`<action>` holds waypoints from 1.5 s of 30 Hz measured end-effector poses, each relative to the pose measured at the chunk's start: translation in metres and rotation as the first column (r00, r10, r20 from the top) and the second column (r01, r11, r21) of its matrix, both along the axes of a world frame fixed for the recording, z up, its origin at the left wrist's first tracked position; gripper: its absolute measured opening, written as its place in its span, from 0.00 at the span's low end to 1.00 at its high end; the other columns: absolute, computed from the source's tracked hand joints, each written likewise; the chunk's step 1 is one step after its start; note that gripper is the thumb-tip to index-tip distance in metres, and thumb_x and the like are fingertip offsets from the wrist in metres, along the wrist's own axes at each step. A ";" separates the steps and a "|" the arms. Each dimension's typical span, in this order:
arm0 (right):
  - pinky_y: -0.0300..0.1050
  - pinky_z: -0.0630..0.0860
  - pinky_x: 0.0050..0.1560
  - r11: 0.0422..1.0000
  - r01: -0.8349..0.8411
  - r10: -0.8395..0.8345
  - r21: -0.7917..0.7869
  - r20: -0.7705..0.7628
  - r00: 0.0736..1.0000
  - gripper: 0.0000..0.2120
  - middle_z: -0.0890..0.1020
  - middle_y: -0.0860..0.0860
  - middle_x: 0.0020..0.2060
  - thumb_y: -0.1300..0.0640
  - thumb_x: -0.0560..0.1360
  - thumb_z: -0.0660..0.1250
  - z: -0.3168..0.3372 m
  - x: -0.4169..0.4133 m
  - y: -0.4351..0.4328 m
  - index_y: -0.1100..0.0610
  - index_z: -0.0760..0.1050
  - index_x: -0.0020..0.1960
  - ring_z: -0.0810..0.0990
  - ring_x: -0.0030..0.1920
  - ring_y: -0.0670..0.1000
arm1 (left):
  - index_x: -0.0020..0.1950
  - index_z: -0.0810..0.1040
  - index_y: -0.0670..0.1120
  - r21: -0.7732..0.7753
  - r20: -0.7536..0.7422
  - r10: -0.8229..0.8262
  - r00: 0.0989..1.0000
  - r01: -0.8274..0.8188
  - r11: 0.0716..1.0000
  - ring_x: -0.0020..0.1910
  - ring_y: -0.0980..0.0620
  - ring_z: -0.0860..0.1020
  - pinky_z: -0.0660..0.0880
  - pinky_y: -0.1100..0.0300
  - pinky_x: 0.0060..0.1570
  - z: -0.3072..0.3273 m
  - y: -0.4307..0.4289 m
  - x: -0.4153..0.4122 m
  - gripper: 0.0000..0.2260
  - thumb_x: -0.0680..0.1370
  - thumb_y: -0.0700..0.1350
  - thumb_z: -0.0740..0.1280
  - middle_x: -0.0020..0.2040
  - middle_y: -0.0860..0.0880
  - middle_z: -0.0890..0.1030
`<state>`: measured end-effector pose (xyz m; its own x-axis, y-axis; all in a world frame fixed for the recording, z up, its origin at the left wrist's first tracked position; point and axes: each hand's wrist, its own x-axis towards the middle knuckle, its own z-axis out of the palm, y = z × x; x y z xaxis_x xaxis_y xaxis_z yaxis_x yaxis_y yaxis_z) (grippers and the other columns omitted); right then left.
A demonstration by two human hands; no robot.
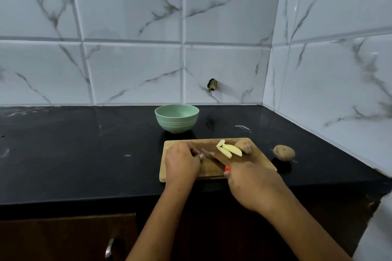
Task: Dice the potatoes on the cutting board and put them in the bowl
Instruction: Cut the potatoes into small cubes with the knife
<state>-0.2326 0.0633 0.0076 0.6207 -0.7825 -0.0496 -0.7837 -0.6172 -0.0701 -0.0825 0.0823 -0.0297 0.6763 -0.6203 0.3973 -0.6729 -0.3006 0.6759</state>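
A wooden cutting board (pixel 256 161) lies on the black counter. On its far side lie several pale potato strips (pixel 230 149) and an unpeeled potato piece (pixel 244 146). My right hand (pixel 252 184) grips the orange handle of a knife (pixel 214 158), whose blade points left across the board. My left hand (pixel 182 161) rests on the board's left half with curled fingers by the blade tip; what lies under them is hidden. A whole potato (pixel 283 152) sits on the counter right of the board. The green bowl (pixel 176 118) stands behind the board, with nothing visible inside.
The black counter (pixel 84 150) runs left from the board. Tiled walls close the back and the right side, meeting in a corner. Below the counter's front edge is a wooden cabinet with a metal handle (pixel 109 248).
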 end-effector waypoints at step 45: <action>0.42 0.69 0.32 0.944 -0.091 -0.206 0.317 0.782 0.588 0.20 0.73 0.48 0.26 0.47 0.81 0.54 -0.021 -0.005 -0.083 0.61 0.74 0.44 0.70 0.25 0.44 | 0.49 0.84 0.49 0.326 0.184 -0.354 0.917 0.282 0.902 0.53 0.54 0.76 0.73 0.60 0.55 0.021 -0.042 0.047 0.07 0.75 0.40 0.69 0.52 0.51 0.81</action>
